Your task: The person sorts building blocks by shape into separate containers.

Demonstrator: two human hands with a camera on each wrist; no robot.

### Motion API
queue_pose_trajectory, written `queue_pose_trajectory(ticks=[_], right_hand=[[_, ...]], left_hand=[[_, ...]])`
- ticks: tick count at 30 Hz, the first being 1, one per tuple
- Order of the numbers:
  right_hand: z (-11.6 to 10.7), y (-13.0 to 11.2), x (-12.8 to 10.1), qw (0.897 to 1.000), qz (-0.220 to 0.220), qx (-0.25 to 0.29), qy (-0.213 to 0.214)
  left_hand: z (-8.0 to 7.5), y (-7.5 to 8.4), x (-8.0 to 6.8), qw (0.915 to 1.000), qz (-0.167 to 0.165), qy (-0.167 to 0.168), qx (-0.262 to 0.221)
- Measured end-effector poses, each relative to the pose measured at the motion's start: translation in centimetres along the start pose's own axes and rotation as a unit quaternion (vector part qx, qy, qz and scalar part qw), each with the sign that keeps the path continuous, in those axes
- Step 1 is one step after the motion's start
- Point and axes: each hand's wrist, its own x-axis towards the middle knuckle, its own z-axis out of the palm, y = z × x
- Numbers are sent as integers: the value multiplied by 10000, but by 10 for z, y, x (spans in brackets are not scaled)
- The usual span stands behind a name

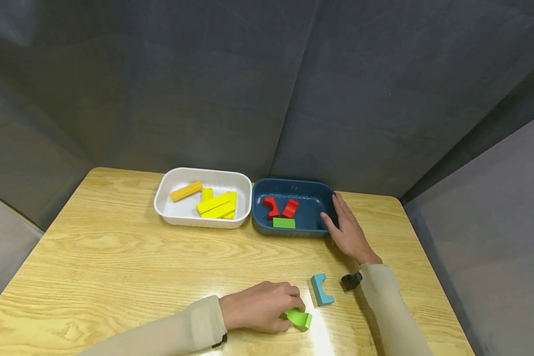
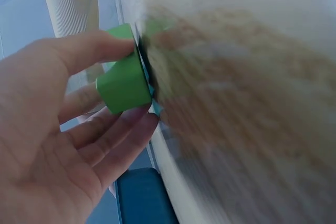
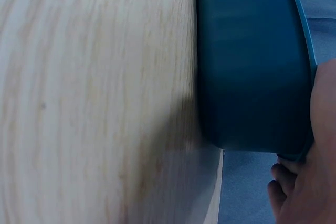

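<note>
Nearest me, my left hand [image 1: 260, 312] pinched the green arched wooden block [image 1: 299, 319] on the near table; my right hand [image 1: 349, 230] lay open against the blue plastic tray [image 1: 293, 190]. Lifting cleanly needed a firm grip.

Even light, table [image 1: 115, 247] glare, blurred wrist views

Two tubs [image 1: 203, 223] [image 1: 293, 231] are set side by side on the table [image 1: 115, 252]. Nearer than the right tub, two arch blocks [image 1: 322, 289] [image 1: 299, 319] are laid.
</note>
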Motion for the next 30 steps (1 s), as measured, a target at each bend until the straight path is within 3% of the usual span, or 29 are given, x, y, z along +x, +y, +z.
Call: queue_pose_trajectory(ticks=[14, 30], right_hand=[[2, 1, 0, 10000, 19, -2, -1], [0, -2, 0, 10000, 7, 31, 2]], left_hand=[[-4, -5, -7, 9989, -136, 158, -429], [-29, -19, -10, 9941, -393, 773, -653]])
